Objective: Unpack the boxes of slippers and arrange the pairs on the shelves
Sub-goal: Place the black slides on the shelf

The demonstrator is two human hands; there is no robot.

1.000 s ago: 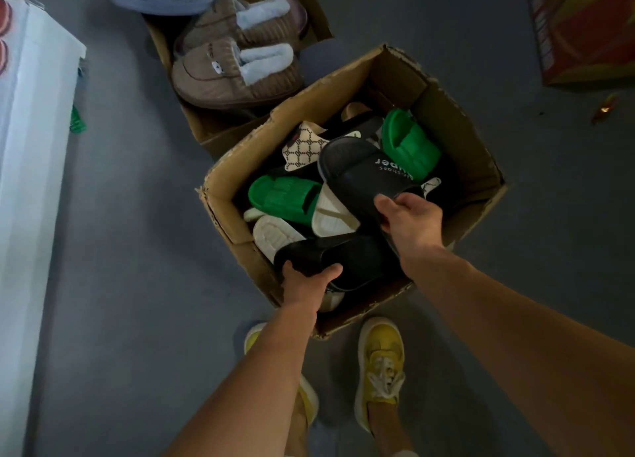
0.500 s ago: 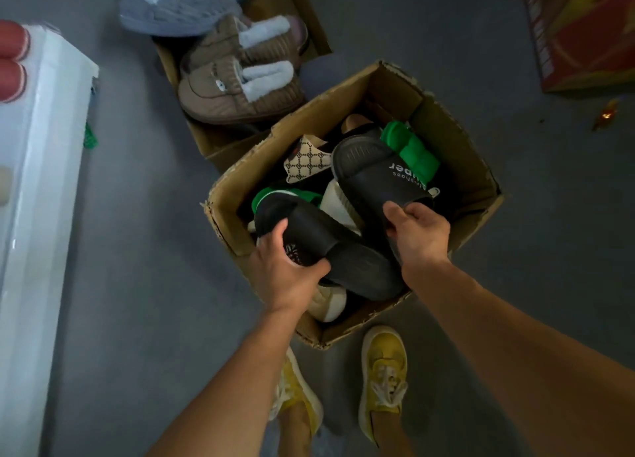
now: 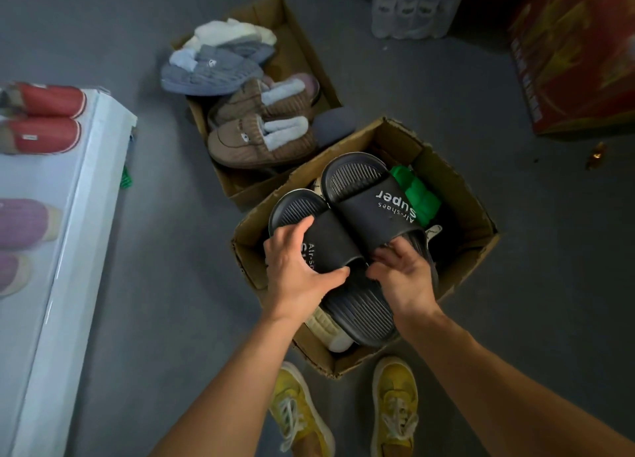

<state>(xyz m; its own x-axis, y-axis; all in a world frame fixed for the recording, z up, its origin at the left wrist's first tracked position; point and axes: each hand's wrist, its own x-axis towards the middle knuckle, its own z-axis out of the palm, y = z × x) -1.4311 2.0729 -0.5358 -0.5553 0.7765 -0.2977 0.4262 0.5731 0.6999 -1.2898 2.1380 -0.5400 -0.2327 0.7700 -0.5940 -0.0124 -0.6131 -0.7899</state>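
While both hands are full, the grip is easy to read: the left hand (image 3: 297, 272) is curled round the strap of one black slide (image 3: 321, 247), thumb hooked under the near edge, and the right hand (image 3: 403, 277) clutches the heel end of the other black slide (image 3: 369, 195), the one with "Super" printed white across the strap. So neither hand is free or relaxed; each is clenched on a slipper.

Both slides are held side by side, just above the open cardboard box (image 3: 457, 188), long axes running away from the person and slightly leftward, toes at the far end. They're chunky moulded rubber with ribbed footbeds, matching, so I'd call them a pair.

Key bit for the next move: the white shelf (image 3: 82, 188) sits off to the left, well apart from the box, so the left hand is nearer. Red slippers (image 3: 41, 119) and pink ones (image 3: 20, 222) already sit up there in pairs.

Underneath there's a green slipper (image 3: 417, 192) and something cream, hard to tell how many are left. A second box (image 3: 299, 54) behind holds fluffy brown and grey slippers.
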